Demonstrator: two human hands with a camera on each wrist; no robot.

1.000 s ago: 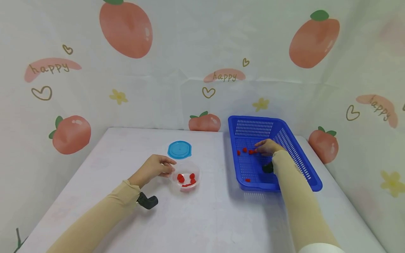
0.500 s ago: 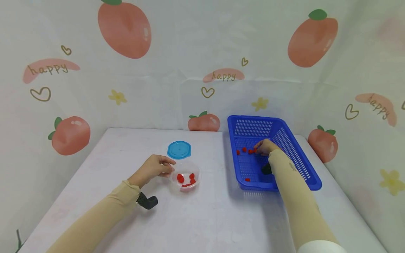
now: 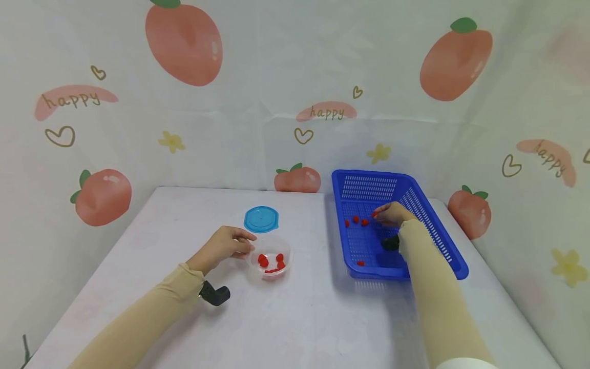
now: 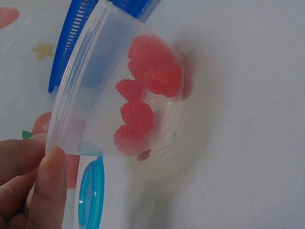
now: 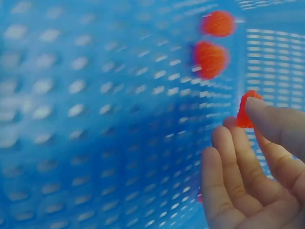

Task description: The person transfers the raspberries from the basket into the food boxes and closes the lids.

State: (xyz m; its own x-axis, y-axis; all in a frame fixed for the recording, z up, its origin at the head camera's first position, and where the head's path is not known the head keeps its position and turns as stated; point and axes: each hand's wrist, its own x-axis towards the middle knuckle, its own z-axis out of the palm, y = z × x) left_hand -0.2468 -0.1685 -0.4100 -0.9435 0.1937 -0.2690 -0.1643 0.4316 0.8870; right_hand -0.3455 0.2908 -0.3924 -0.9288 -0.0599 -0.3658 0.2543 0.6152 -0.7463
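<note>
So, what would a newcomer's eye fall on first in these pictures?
Probably the blue basket on the right, where the right hand pinches a red raspberry. Next, the clear bowl holding raspberries, gripped by the left hand, and the turquoise lid behind it.

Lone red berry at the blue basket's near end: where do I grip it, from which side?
I'd pinch the lone berry by opposite sides, coming from above right: it's small and lies by the near-left corner of the blue basket, whose raised walls probably block a level approach.
</note>
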